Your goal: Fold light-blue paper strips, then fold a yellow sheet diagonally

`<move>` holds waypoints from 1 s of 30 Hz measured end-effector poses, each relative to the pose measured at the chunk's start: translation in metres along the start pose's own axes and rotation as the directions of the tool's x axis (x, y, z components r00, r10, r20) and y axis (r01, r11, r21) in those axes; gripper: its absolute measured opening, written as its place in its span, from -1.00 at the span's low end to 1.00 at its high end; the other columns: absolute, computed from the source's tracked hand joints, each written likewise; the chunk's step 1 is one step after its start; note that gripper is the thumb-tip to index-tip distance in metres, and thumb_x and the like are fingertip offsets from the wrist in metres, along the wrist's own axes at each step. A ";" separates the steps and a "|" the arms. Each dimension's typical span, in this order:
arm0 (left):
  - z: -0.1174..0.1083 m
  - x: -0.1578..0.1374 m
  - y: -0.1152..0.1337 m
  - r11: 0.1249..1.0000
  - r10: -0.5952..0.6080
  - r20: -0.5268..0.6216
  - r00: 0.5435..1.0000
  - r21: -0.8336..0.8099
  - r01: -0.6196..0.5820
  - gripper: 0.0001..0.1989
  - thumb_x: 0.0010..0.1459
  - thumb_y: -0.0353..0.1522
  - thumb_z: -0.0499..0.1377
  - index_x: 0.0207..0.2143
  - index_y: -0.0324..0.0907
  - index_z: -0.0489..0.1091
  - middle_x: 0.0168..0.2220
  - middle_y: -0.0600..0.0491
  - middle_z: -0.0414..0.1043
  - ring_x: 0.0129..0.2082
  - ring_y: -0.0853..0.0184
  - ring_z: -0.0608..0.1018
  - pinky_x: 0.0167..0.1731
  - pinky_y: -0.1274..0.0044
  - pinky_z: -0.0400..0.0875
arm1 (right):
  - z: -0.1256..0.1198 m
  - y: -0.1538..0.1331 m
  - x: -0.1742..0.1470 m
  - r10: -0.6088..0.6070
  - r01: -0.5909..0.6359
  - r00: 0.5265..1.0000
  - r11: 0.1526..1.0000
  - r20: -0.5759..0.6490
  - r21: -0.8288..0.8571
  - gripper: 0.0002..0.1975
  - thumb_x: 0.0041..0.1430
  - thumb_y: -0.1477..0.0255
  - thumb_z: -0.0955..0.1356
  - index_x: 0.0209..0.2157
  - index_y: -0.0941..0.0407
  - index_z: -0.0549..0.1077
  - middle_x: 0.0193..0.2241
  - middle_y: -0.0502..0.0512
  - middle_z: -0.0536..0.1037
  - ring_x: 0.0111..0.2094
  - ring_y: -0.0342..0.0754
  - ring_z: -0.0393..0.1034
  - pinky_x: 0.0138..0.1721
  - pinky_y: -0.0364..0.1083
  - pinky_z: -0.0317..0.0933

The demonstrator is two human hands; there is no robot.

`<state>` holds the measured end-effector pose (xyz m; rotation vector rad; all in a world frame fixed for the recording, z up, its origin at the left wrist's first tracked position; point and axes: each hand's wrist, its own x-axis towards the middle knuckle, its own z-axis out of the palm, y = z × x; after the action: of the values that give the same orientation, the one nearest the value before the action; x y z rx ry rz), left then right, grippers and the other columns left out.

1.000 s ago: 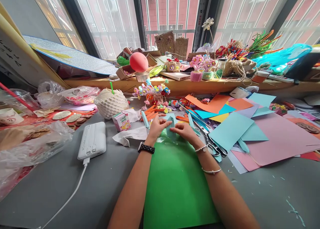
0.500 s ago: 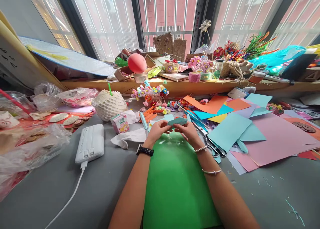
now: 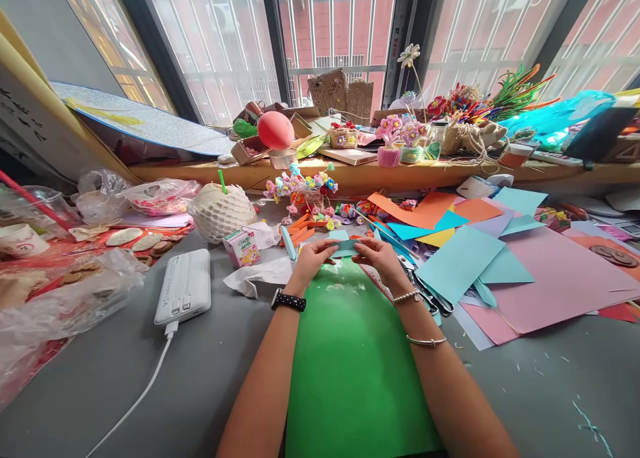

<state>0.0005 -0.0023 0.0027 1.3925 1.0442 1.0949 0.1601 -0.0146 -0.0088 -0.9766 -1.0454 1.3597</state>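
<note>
Both hands hold a small piece of light blue-green paper (image 3: 346, 248) over the far end of a green sheet (image 3: 357, 365). My left hand (image 3: 314, 261) pinches its left end, and my right hand (image 3: 383, 261) grips the right end between thumb and fingers. Whitish smears and scraps lie on the green sheet just below the paper. To the right of my right hand are scissors (image 3: 433, 295), partly covered by light blue sheets (image 3: 460, 261). Orange paper strips (image 3: 301, 228) lie beyond my left hand.
At left are a white power bank (image 3: 184, 286) with a cable, a small pink-and-white box (image 3: 243, 248), a crumpled tissue (image 3: 260, 276) and a foam-netted fruit (image 3: 223, 211). A pink sheet (image 3: 555, 278) lies at right. Handmade flowers (image 3: 300, 185) stand ahead, below a cluttered windowsill (image 3: 345, 174).
My hands have moved slightly apart along the paper, and its face is now turned flatter toward me. The view has shifted slightly.
</note>
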 end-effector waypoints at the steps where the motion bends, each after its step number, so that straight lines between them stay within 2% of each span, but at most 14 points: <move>1: 0.000 0.000 0.000 1.000 0.008 -0.005 1.000 0.007 -0.008 -0.70 -0.19 -0.30 0.19 -0.33 -0.22 0.42 -0.37 0.04 0.43 -0.45 0.40 0.43 -0.50 0.58 0.38 | 0.000 0.000 0.000 0.005 -0.005 1.000 1.000 0.007 -0.001 -0.76 -0.25 0.37 0.39 -0.44 0.15 0.42 -0.49 -0.01 0.44 -0.58 -0.19 0.37 -0.39 -0.11 0.31; 6: -0.001 -0.001 0.001 1.000 0.014 0.039 0.999 0.005 -0.015 -0.71 -0.19 -0.33 0.17 -0.32 -0.21 0.43 -0.34 0.05 0.42 -0.40 0.38 0.42 -0.47 0.57 0.39 | -0.001 -0.002 -0.002 -0.013 0.014 0.999 1.000 0.029 -0.008 -0.72 -0.21 0.45 0.35 -0.33 0.13 0.42 -0.49 -0.02 0.46 -0.57 -0.20 0.38 -0.39 -0.13 0.32; 9: -0.002 -0.001 0.002 1.000 -0.011 0.049 0.999 -0.017 0.012 -0.73 -0.19 -0.34 0.17 -0.34 -0.23 0.43 -0.36 0.04 0.43 -0.39 0.37 0.43 -0.43 0.56 0.39 | 0.000 -0.004 -0.003 -0.027 0.028 0.999 1.000 0.017 -0.006 -0.80 -0.22 0.49 0.33 -0.41 0.15 0.43 -0.51 -0.02 0.47 -0.60 -0.20 0.38 -0.42 -0.14 0.32; 10: -0.002 -0.001 0.002 1.000 -0.018 0.023 1.000 -0.025 0.019 -0.75 -0.20 -0.34 0.17 -0.38 -0.24 0.44 -0.39 0.04 0.43 -0.41 0.37 0.44 -0.43 0.56 0.38 | 0.001 -0.004 -0.003 -0.015 0.015 0.999 1.000 0.030 -0.004 -0.81 -0.23 0.50 0.32 -0.44 0.16 0.44 -0.48 -0.01 0.48 -0.59 -0.20 0.38 -0.41 -0.13 0.32; 12: -0.002 -0.001 0.003 0.998 -0.047 0.048 0.998 -0.036 0.049 -0.75 -0.20 -0.34 0.18 -0.37 -0.23 0.43 -0.41 0.04 0.42 -0.42 0.38 0.45 -0.41 0.56 0.38 | 0.002 -0.004 -0.002 -0.020 0.020 1.000 1.000 0.000 0.000 -0.85 -0.23 0.51 0.31 -0.48 0.16 0.44 -0.45 0.00 0.48 -0.59 -0.21 0.38 -0.40 -0.13 0.33; 18: -0.001 0.000 0.002 0.983 -0.131 0.056 0.990 -0.119 0.137 -0.68 -0.22 -0.23 0.22 -0.41 -0.26 0.40 -0.42 0.04 0.41 -0.43 0.36 0.47 -0.33 0.49 0.38 | 0.003 0.000 0.000 -0.066 0.066 0.998 0.997 0.007 -0.043 -0.82 -0.22 0.53 0.27 -0.50 0.16 0.47 -0.50 -0.02 0.48 -0.58 -0.19 0.40 -0.38 -0.12 0.33; 21: 0.000 0.001 -0.001 0.979 -0.127 0.029 0.992 -0.154 0.130 -0.70 -0.24 -0.23 0.24 -0.47 -0.28 0.41 -0.43 0.05 0.40 -0.41 0.37 0.45 -0.29 0.46 0.37 | 0.003 0.001 0.000 -0.075 0.076 0.997 0.994 0.026 -0.078 -0.82 -0.21 0.52 0.27 -0.48 0.16 0.48 -0.52 -0.02 0.49 -0.57 -0.17 0.40 -0.37 -0.10 0.33; 25: -0.001 0.001 -0.004 0.980 -0.110 0.020 0.994 -0.168 0.111 -0.71 -0.28 -0.28 0.26 -0.47 -0.28 0.41 -0.43 0.06 0.39 -0.39 0.40 0.43 -0.24 0.47 0.34 | 0.004 -0.002 -0.003 -0.091 0.095 0.995 0.989 0.041 -0.117 -0.83 -0.20 0.46 0.31 -0.46 0.17 0.47 -0.46 0.03 0.49 -0.52 -0.15 0.41 -0.34 -0.09 0.31; 30: -0.002 0.001 -0.006 0.992 -0.075 0.008 0.997 -0.104 0.076 -0.69 -0.28 -0.29 0.26 -0.41 -0.26 0.40 -0.41 0.06 0.40 -0.41 0.42 0.44 -0.25 0.50 0.32 | 0.005 -0.002 -0.004 -0.103 0.111 0.993 0.978 0.058 -0.178 -0.69 -0.17 0.31 0.35 -0.33 0.17 0.43 -0.36 0.10 0.48 -0.48 -0.12 0.40 -0.35 -0.09 0.30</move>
<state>-0.0013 0.0000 -0.0028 1.2621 1.0142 1.0752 0.1559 -0.0191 -0.0055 -1.0089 -1.2578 1.2210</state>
